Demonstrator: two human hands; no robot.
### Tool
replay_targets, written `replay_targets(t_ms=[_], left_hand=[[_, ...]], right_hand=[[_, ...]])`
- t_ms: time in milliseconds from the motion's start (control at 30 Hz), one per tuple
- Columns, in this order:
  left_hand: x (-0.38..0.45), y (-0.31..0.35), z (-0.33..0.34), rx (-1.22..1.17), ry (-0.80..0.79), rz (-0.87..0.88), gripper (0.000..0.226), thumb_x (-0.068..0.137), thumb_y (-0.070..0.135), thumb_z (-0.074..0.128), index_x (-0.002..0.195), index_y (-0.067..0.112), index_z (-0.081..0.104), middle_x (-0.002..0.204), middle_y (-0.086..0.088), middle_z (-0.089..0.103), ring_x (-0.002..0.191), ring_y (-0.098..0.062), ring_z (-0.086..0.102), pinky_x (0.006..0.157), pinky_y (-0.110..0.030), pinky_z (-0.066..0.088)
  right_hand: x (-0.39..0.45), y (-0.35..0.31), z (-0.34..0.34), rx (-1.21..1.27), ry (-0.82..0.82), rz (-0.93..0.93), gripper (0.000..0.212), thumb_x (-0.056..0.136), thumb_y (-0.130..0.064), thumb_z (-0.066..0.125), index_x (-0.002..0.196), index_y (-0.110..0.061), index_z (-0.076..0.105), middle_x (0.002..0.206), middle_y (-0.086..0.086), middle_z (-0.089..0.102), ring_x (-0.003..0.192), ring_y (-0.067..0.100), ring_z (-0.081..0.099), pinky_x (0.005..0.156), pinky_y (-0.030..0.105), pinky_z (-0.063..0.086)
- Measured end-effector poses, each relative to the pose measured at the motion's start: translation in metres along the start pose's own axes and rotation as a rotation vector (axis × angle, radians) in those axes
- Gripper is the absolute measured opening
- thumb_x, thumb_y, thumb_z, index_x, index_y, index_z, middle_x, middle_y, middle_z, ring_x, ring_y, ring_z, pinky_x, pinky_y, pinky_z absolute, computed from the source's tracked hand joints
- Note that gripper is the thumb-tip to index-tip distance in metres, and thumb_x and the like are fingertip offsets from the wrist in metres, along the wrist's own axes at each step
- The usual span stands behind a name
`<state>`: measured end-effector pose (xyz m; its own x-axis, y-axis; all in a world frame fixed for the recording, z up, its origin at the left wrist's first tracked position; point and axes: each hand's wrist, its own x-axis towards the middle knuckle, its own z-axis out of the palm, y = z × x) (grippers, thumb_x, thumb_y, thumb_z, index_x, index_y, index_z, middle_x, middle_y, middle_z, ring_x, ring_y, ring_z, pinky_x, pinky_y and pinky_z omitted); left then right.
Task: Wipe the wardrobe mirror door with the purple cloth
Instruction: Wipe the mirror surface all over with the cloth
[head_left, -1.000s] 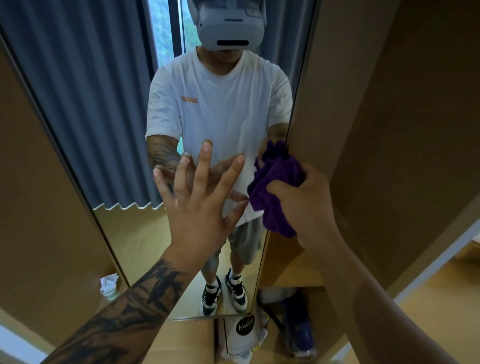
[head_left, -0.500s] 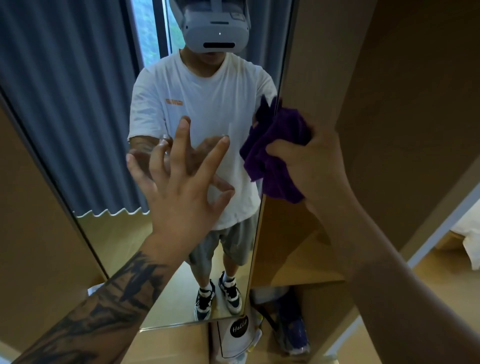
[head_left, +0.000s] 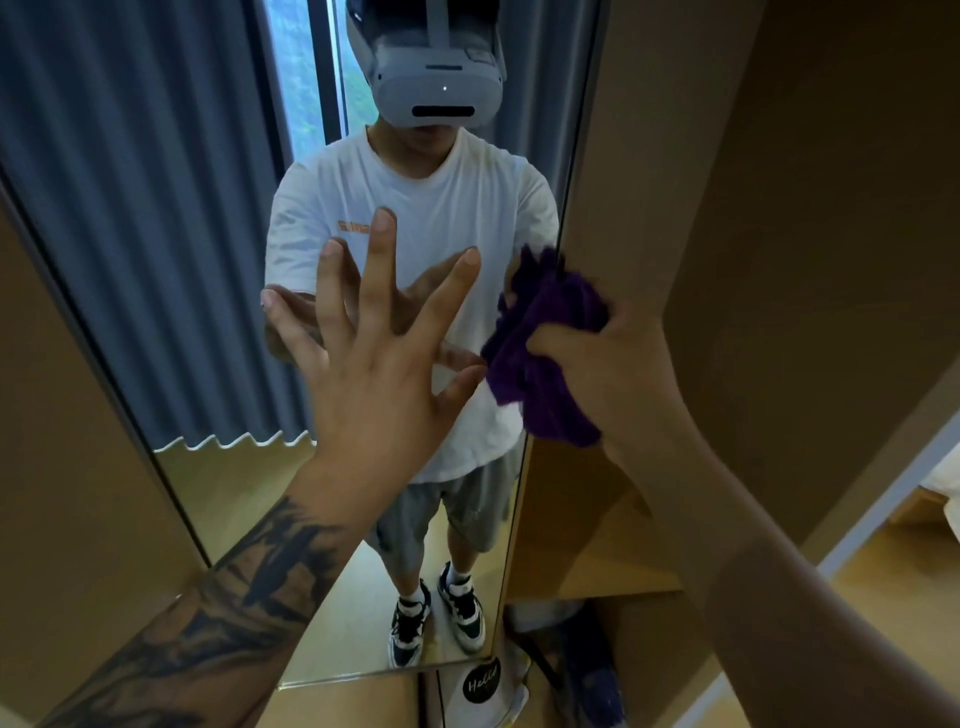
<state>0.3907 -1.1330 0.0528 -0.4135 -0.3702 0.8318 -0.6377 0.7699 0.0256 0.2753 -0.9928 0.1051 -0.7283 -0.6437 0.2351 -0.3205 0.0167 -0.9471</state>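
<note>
The tall wardrobe mirror door (head_left: 171, 270) fills the left and middle of the head view and reflects a person in a white shirt. My left hand (head_left: 384, 364) lies flat on the glass with its fingers spread wide. My right hand (head_left: 608, 374) grips a bunched purple cloth (head_left: 545, 353) and holds it against the mirror's right edge, at about chest height of the reflection. Part of the cloth is hidden under my fingers.
Brown wardrobe panels (head_left: 779, 208) stand right of the mirror, and another (head_left: 62, 467) on the left. Below the door sit a white bag with a black round label (head_left: 480, 686) and a dark blue item (head_left: 592, 675). Pale wood floor (head_left: 883, 597) shows at lower right.
My right hand carried the cloth up the mirror's right edge, then back down a little. My left hand stayed spread on the glass. The camera tilted.
</note>
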Motion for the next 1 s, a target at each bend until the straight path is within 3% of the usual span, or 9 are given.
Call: replay_targets(t_ms=[167,300,433,533,600,700,767,867,1000], left_hand=[[-0.001,-0.003,0.001,-0.003,-0.001,0.011,0.082,0.087,0.074,0.055,0.157,0.053,0.017,0.172,-0.009,0.002,0.156,-0.042,0.000,0.112,-0.081,0.004],[-0.002,-0.003,0.005,0.003,0.034,0.015,0.080,0.089,0.074,0.050,0.158,0.053,0.014,0.172,-0.010,0.006,0.156,-0.043,0.003,0.111,-0.081,0.006],[-0.004,-0.003,0.014,-0.005,0.070,0.026,0.083,0.094,0.070,0.048,0.159,0.051,-0.001,0.170,-0.014,0.014,0.154,-0.047,0.013,0.109,-0.083,0.011],[-0.004,-0.004,0.014,-0.001,0.043,0.025,0.080,0.096,0.071,0.043,0.158,0.051,-0.004,0.170,-0.014,0.011,0.154,-0.047,0.011,0.109,-0.082,0.010],[-0.005,-0.003,0.011,-0.011,0.025,0.019,0.078,0.094,0.072,0.042,0.159,0.051,0.004,0.171,-0.013,0.007,0.156,-0.045,0.006,0.110,-0.082,0.009],[-0.006,-0.002,0.008,-0.023,0.020,0.014,0.075,0.093,0.071,0.045,0.159,0.050,0.015,0.172,-0.012,0.005,0.156,-0.044,0.004,0.111,-0.081,0.007],[-0.006,-0.002,0.010,-0.016,0.018,0.014,0.076,0.093,0.070,0.047,0.159,0.050,0.015,0.172,-0.012,0.006,0.156,-0.044,0.004,0.111,-0.081,0.007],[-0.006,-0.002,0.010,-0.012,0.022,0.016,0.076,0.094,0.070,0.047,0.159,0.051,0.013,0.172,-0.011,0.006,0.156,-0.043,0.005,0.111,-0.081,0.007],[-0.007,-0.002,0.009,-0.012,0.013,0.012,0.076,0.093,0.072,0.045,0.159,0.051,0.012,0.172,-0.010,0.001,0.157,-0.041,0.000,0.112,-0.081,0.005]], right_hand=[[-0.005,0.011,0.010,0.020,0.071,-0.067,0.045,0.090,-0.015,0.077,0.100,-0.049,0.051,0.095,-0.010,0.069,0.078,0.002,0.071,0.063,0.019,0.060],[-0.037,0.089,0.041,-0.009,0.073,0.119,0.035,0.092,-0.009,0.071,0.111,-0.036,0.059,0.090,-0.001,0.071,0.066,0.009,0.068,0.059,0.018,0.053],[-0.057,0.134,0.051,-0.055,-0.014,0.269,0.032,0.088,0.000,0.065,0.104,-0.027,0.064,0.080,0.004,0.070,0.059,0.013,0.062,0.050,0.021,0.050],[-0.047,0.116,0.043,-0.060,0.028,0.217,0.025,0.089,-0.001,0.068,0.096,-0.026,0.064,0.075,0.000,0.069,0.057,0.010,0.062,0.051,0.016,0.048],[-0.032,0.081,0.033,-0.038,0.050,0.129,0.029,0.092,-0.006,0.070,0.093,-0.034,0.062,0.074,-0.003,0.069,0.055,0.006,0.062,0.053,0.016,0.051],[-0.007,0.018,0.016,-0.038,0.068,-0.051,0.038,0.093,-0.013,0.073,0.093,-0.046,0.054,0.086,-0.007,0.070,0.070,0.004,0.071,0.063,0.021,0.060],[0.004,-0.009,0.008,-0.040,0.087,-0.121,0.037,0.091,-0.013,0.074,0.103,-0.044,0.057,0.094,-0.008,0.071,0.079,0.007,0.073,0.069,0.025,0.063],[0.004,-0.011,0.011,-0.030,0.133,-0.159,0.037,0.090,-0.014,0.073,0.119,-0.034,0.060,0.097,-0.008,0.073,0.082,0.005,0.072,0.069,0.023,0.063],[-0.016,0.041,0.033,0.015,0.164,-0.058,0.028,0.094,-0.019,0.071,0.114,-0.037,0.061,0.089,-0.012,0.071,0.072,0.002,0.069,0.063,0.017,0.055]])
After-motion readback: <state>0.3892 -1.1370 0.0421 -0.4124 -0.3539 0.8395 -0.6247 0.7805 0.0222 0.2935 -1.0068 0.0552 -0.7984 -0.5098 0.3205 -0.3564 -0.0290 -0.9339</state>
